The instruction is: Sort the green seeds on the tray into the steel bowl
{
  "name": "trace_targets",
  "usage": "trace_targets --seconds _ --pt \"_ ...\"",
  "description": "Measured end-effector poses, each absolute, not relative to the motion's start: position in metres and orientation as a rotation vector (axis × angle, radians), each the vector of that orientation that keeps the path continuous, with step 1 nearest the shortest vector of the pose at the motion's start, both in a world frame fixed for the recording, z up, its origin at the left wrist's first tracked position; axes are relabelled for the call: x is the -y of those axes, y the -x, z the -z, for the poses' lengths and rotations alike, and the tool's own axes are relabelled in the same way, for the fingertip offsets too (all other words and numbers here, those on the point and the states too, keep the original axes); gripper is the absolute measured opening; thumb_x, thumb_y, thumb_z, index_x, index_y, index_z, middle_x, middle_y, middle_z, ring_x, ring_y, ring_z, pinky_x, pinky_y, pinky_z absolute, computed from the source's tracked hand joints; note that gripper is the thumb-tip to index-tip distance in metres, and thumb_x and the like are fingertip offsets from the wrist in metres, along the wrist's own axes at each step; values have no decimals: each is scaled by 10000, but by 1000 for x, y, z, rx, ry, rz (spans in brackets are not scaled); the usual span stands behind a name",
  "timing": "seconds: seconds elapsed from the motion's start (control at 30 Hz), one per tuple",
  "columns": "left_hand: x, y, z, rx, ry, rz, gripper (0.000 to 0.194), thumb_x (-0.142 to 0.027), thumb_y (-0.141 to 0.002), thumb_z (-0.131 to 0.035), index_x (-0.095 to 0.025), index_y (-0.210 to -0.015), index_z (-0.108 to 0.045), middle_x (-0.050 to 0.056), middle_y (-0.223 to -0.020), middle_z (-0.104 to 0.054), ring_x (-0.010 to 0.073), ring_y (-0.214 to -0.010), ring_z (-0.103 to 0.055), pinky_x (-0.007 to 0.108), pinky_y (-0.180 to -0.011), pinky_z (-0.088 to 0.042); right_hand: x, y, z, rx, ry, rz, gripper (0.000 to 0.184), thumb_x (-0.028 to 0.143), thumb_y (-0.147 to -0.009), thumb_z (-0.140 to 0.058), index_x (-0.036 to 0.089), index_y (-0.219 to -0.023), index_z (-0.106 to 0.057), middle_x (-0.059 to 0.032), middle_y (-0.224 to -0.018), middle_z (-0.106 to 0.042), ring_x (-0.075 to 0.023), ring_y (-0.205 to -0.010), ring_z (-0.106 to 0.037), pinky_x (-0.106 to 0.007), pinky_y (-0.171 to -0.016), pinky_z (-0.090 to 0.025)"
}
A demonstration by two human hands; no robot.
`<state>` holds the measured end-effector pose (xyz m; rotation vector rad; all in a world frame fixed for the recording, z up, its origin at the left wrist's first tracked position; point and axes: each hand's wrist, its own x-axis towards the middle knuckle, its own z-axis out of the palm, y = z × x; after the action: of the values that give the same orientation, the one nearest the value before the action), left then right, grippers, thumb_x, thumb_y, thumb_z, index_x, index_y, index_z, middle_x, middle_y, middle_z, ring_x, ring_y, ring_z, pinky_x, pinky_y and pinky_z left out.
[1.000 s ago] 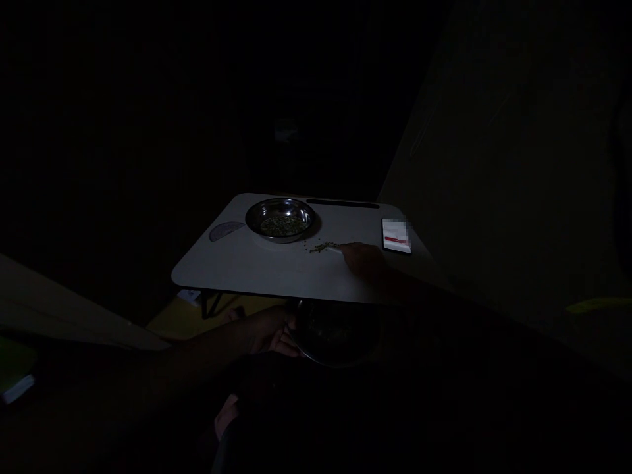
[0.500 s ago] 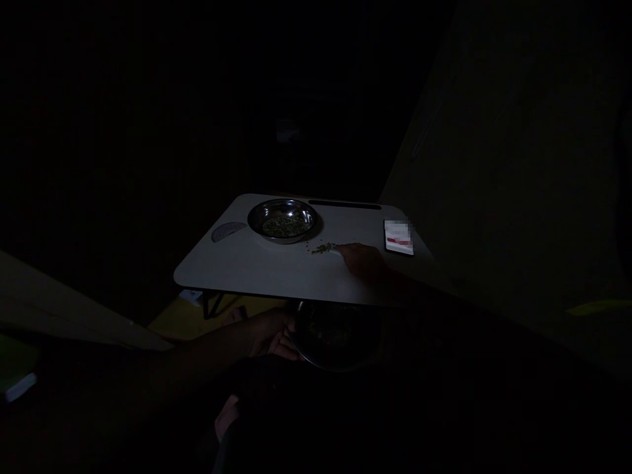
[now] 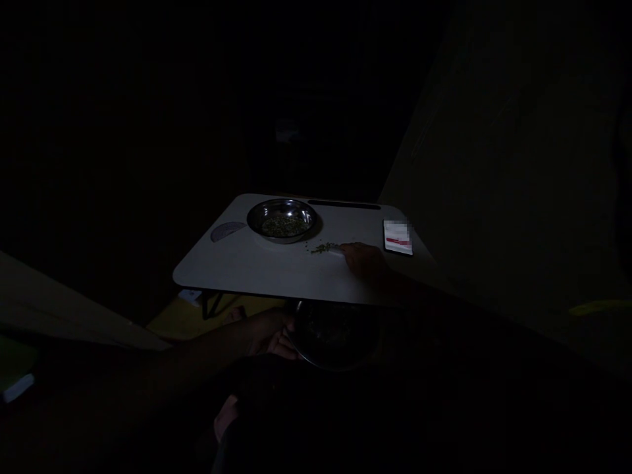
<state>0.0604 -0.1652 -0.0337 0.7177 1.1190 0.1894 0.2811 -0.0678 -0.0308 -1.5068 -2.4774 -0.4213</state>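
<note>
In the dim light, my left hand [image 3: 277,334] grips the left rim of a dark metal bowl [image 3: 336,352], held below the table's near edge. A little stuff lies in this bowl, too dark to name. On the white table, my right hand [image 3: 365,259] is closed around a small pale flat thing [image 3: 336,250] whose kind I cannot make out. Its tip is against a small heap of green bits [image 3: 323,247], perhaps seeds or grains. Behind the heap stands a shiny steel bowl [image 3: 309,232] with a layer of similar green bits [image 3: 284,226] inside.
The low white folding table [image 3: 237,263] has a dark slot [image 3: 344,205] along its far edge. A lit phone [image 3: 397,237] lies at its right. A printed half-round mark [image 3: 227,231] is left of the steel bowl. A pale wall [image 3: 494,197] rises on the right.
My right hand has shifted slightly right, away from the green bits, and more of the pale thing shows. My left hand still holds the lower bowl.
</note>
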Motion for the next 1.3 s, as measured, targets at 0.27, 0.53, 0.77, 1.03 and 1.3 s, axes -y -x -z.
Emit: trace_targets --seconds 0.27,0.53,0.77,1.03,1.3 --pt "165 -60 35 -1090 -729 -187 149 -160 -524 -385 -130 -632 -483 53 -510 -580 149 -542 -566 243 -537 -421 70 -282 31 2516 1520 450 341 191 -752 -240 154 -1044 -412 -60 -976 -510 -153 -854 -448 -257 -676 -337" --pt "165 -59 37 -1107 -713 -198 116 -155 -522 -385 -138 -584 -482 52 -529 -588 136 -523 -561 243 -548 -428 67 -281 34 2508 1521 441 331 191 -749 -257 167 -1041 -410 -57 -955 -518 -148 -846 -445 -257 -668 -336" --pt "163 -57 40 -1089 -711 -195 139 -162 -519 -395 -125 -621 -483 55 -516 -573 139 -528 -558 250 -545 -428 59 -279 39 2504 1506 441 325 172 -741 -276 178 -1030 -424 -49 -938 -526 -151 -826 -455 -260 -653 -338" --pt "164 -58 39 -1107 -727 -200 165 -162 -523 -392 -121 -647 -494 55 -538 -580 141 -532 -560 248 -534 -425 62 -283 41 2499 1480 441 331 151 -734 -280 180 -1034 -417 -42 -979 -509 -152 -850 -444 -262 -677 -335" --pt "164 -60 36 -1121 -706 -191 145 -153 -526 -388 -111 -617 -493 54 -530 -579 132 -523 -557 242 -550 -423 69 -283 35 2532 1458 411 320 162 -740 -275 170 -1020 -431 -52 -950 -520 -149 -833 -455 -257 -675 -342"
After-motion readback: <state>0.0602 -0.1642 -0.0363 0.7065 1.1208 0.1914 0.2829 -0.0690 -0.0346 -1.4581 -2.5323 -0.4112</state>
